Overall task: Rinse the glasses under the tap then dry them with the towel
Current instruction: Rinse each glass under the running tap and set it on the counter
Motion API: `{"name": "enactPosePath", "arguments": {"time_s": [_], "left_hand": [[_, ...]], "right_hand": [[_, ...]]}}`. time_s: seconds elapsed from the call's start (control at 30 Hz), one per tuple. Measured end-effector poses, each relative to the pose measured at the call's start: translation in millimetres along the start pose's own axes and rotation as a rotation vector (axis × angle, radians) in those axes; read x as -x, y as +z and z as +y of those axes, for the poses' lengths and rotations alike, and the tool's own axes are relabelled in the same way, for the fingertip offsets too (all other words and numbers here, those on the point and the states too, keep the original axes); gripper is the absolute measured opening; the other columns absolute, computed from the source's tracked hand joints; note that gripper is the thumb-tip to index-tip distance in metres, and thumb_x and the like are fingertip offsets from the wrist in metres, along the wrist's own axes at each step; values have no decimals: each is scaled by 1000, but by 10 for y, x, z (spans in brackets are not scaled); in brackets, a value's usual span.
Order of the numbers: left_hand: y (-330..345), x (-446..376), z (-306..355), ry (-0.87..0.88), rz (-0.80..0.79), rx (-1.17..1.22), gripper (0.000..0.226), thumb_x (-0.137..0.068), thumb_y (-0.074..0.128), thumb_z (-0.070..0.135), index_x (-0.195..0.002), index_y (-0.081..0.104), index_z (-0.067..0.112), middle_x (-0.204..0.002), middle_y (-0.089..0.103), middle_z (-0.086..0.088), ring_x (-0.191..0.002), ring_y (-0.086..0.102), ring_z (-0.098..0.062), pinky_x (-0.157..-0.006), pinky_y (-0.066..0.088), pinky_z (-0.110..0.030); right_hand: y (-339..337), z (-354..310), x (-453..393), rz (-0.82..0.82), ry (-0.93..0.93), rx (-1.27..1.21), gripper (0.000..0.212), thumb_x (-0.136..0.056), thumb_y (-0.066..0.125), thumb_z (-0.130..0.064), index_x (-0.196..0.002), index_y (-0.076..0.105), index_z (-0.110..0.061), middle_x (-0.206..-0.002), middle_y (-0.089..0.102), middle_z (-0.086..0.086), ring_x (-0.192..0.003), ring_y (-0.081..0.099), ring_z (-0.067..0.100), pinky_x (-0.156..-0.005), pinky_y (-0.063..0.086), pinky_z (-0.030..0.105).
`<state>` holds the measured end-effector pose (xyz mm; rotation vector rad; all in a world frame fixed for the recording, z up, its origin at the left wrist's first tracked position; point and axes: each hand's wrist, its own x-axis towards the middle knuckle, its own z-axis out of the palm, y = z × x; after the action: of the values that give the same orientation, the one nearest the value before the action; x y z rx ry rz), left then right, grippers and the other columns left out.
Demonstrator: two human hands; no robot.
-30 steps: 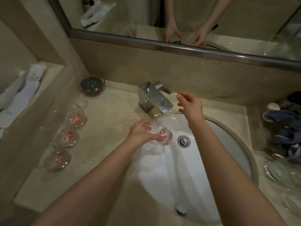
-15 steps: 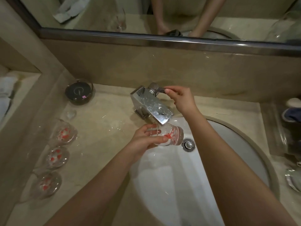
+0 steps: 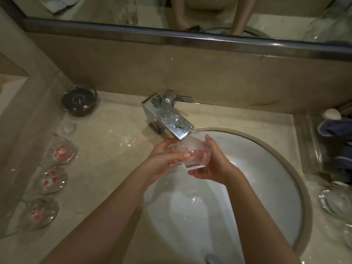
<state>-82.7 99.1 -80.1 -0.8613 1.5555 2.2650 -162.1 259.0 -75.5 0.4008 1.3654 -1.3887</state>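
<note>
A clear glass (image 3: 192,152) with red marks is tilted under the spout of the chrome tap (image 3: 168,116), and water runs into it. My left hand (image 3: 162,161) grips it from the left. My right hand (image 3: 211,164) cups it from the right and below, fingers curled round it. Three more glasses with red marks stand in a row on the counter at the left: a far glass (image 3: 62,150), a middle glass (image 3: 52,181) and a near glass (image 3: 39,213). No towel shows clearly.
The white basin (image 3: 257,187) lies below my hands. A dark round dish (image 3: 79,101) sits at the back left. Dark blue cloth (image 3: 337,134) and glassware (image 3: 335,201) lie on the right counter. A mirror (image 3: 171,8) runs along the back wall.
My right hand left the tap lever and came down onto the glass. Water now runs from the spout over the glass, which both hands hold.
</note>
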Motion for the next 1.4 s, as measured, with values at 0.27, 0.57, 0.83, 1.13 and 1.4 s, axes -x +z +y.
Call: {"name": "enactPosePath", "arguments": {"time_s": [0.27, 0.57, 0.83, 1.13, 1.4], "left_hand": [[80, 22, -50, 81, -3, -54, 87, -40, 90, 24, -121, 60, 22, -125, 64, -6, -109, 67, -19, -94, 54, -37], [134, 102, -40, 140, -32, -302, 22, -71, 82, 34, -86, 78, 18, -87, 76, 1, -85, 69, -13, -90, 51, -31], [136, 87, 48, 69, -135, -138, 16, -89, 62, 5, -101, 71, 0, -83, 75, -9, -75, 73, -16, -71, 55, -19], [199, -11, 93, 101, -164, -188, 20, -89, 61, 2, -107, 70, 0, -89, 74, -13, -83, 72, -21, -79, 56, -23], [212, -55, 110, 122, -161, -384, 22, -77, 75, 20, -99, 79, 24, -106, 75, -10, -105, 69, -24, -105, 45, -37]], "right_hand": [[25, 191, 46, -47, -57, -213, 56, -95, 36, -57, -102, 63, -9, -75, 66, 16, -43, 52, 14, -43, 41, 17], [29, 222, 17, 4, -275, -89, 23, -94, 53, -37, -102, 64, -18, -75, 56, 0, -55, 46, 9, -49, 38, 17], [-116, 278, 31, -121, -351, 2, 50, -76, 77, -25, -122, 59, -14, -106, 67, 0, -90, 68, 15, -75, 54, 28], [-209, 187, -32, -115, -347, 32, 43, -81, 76, -21, -118, 54, -16, -103, 63, 7, -80, 67, 18, -68, 53, 25], [-155, 221, -47, -146, -180, -121, 48, -98, 40, -54, -101, 76, -23, -90, 71, 0, -77, 64, 11, -62, 54, 19]]}}
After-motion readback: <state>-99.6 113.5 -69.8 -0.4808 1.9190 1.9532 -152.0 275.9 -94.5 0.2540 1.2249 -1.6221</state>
